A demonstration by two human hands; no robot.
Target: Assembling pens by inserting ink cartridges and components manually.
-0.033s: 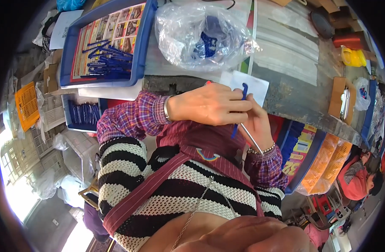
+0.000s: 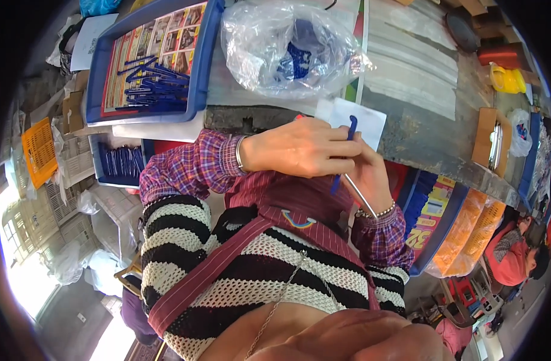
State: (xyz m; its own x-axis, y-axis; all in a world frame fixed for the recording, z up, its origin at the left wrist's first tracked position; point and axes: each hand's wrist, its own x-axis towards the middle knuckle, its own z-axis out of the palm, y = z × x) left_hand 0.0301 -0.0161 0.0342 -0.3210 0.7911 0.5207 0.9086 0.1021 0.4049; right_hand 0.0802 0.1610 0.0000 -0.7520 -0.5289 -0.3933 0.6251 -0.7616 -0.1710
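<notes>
Close together at the table edge, both my hands are closed around a slim blue plastic piece with a hooked end (image 2: 352, 125). My left hand (image 2: 299, 147), palm down, has its fingers bent across the piece's middle and hides it. My right hand (image 2: 371, 174) is behind and to the right, its thumb up beside the piece. A thin metal rod (image 2: 361, 195) comes out from under my left fingers and slants down across my right hand to the wrist. A bit of red shows above my left knuckles, possibly the rod's other end. White paper (image 2: 367, 123) lies just beyond.
A blue crate (image 2: 203, 72) at the far left holds printed sheets and several blue plastic pieces. Beside it lies a clear plastic bag (image 2: 251, 66) with blue things inside. Lower bins with blue pieces flank me, left (image 2: 120, 180) and right (image 2: 447, 225). Another person (image 2: 510, 256) is at far right.
The blue piece has shifted very slightly up and right between my hands. Both hands otherwise keep the same grip and place.
</notes>
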